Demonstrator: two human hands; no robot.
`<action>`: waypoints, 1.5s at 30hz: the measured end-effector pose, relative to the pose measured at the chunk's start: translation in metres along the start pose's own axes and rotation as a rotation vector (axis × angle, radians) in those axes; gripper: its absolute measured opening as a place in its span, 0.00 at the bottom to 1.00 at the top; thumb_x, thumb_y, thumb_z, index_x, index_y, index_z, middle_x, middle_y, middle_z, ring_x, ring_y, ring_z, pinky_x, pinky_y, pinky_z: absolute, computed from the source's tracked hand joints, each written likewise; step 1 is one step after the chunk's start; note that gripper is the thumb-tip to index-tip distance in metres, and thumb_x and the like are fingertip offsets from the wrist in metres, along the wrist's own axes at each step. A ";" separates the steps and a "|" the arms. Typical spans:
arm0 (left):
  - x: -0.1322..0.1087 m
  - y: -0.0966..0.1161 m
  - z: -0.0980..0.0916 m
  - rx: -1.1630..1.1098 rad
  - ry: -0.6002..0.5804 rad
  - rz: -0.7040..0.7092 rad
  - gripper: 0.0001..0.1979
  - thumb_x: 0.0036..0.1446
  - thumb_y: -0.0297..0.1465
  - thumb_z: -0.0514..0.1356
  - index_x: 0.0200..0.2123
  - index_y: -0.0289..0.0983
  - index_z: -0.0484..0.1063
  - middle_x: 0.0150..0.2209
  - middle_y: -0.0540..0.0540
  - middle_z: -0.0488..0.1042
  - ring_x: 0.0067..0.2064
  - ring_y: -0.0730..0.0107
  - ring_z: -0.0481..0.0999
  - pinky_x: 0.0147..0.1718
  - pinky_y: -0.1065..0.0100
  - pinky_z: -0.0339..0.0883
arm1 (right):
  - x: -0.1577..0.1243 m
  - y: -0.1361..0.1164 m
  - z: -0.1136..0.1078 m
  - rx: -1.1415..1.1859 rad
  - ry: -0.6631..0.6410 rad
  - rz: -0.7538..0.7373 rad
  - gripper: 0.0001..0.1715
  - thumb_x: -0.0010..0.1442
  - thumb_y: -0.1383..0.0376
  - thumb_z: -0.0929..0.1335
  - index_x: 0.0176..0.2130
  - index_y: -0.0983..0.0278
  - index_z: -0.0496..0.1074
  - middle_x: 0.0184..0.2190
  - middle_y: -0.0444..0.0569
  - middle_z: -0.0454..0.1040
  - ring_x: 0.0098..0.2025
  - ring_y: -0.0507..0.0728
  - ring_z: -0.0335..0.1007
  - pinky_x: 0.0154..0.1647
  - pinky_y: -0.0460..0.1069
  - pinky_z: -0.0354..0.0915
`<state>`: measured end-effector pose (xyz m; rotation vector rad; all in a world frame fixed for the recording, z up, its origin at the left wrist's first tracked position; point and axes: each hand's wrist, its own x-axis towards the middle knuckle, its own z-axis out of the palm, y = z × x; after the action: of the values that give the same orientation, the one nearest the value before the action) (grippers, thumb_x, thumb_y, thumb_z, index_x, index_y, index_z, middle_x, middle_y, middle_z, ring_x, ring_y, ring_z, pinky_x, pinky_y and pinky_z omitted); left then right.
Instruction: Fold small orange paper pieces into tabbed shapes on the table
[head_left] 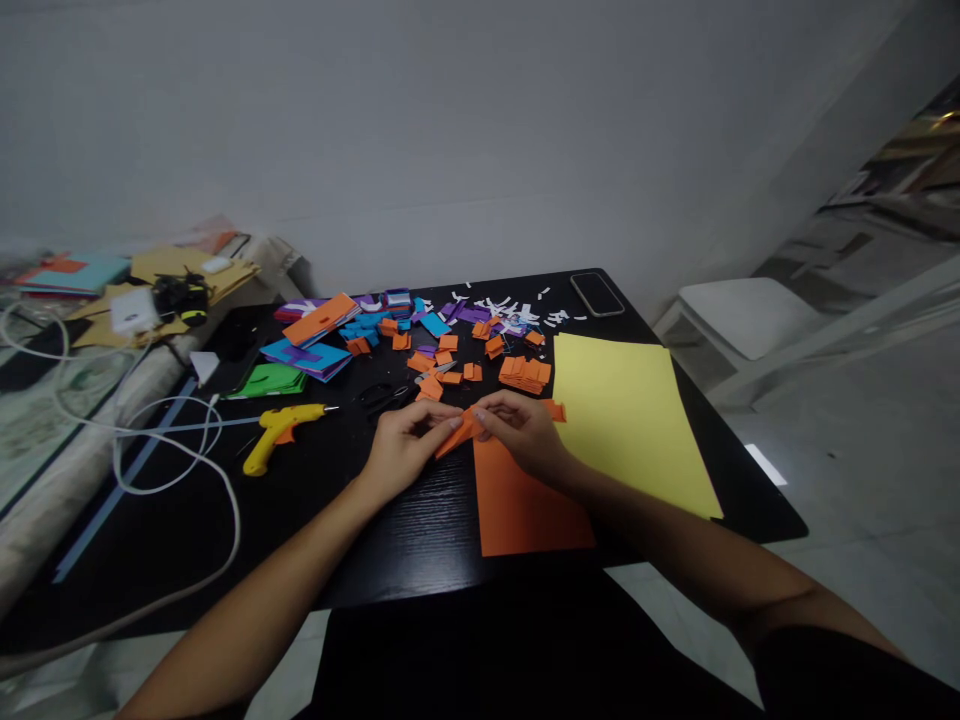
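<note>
A small piece of orange paper [459, 434] is held between my two hands, just above the black table. My left hand [409, 440] pinches its left end between thumb and fingers. On the other end, the fingers and thumb of my right hand [523, 430] are closed. Under my right hand lies a larger orange sheet [525, 510], partly covered by the forearm. Small folded orange pieces [472, 372] are scattered beyond my hands, and a stack of orange pieces [525, 374] sits behind my right hand. Black-handled scissors [382, 397] rest beyond my left hand.
Yellow sheets [630, 420] lie at the right, with a phone [597, 294] behind. A yellow glue gun [281, 435] and a white cable [225, 480] are at the left. White paper scraps [517, 312] and coloured paper bundles [307, 355] cover the back. A white chair [746, 315] stands right.
</note>
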<state>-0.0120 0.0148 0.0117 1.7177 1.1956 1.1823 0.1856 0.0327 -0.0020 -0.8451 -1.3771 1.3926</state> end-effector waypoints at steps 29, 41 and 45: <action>0.001 -0.001 0.001 0.042 -0.094 -0.077 0.13 0.62 0.40 0.64 0.42 0.38 0.81 0.32 0.47 0.81 0.32 0.69 0.78 0.31 0.71 0.69 | -0.002 0.000 -0.002 -0.185 0.053 -0.067 0.09 0.60 0.59 0.71 0.33 0.62 0.75 0.28 0.44 0.75 0.30 0.53 0.71 0.32 0.47 0.67; 0.001 -0.001 -0.001 0.101 -0.117 -0.045 0.13 0.64 0.40 0.62 0.39 0.36 0.79 0.30 0.49 0.77 0.31 0.71 0.74 0.31 0.72 0.65 | 0.000 0.008 -0.001 -0.140 0.024 -0.031 0.13 0.60 0.55 0.71 0.34 0.62 0.73 0.26 0.43 0.72 0.27 0.52 0.71 0.30 0.48 0.69; 0.002 -0.005 -0.001 0.055 -0.084 -0.058 0.13 0.63 0.40 0.62 0.38 0.36 0.78 0.30 0.49 0.76 0.30 0.71 0.73 0.31 0.72 0.66 | 0.002 0.009 -0.002 -0.123 0.010 0.002 0.15 0.59 0.53 0.73 0.33 0.63 0.73 0.27 0.44 0.75 0.27 0.52 0.73 0.30 0.48 0.70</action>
<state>-0.0138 0.0183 0.0084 1.7433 1.2289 1.0416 0.1857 0.0363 -0.0104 -0.9330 -1.4663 1.3139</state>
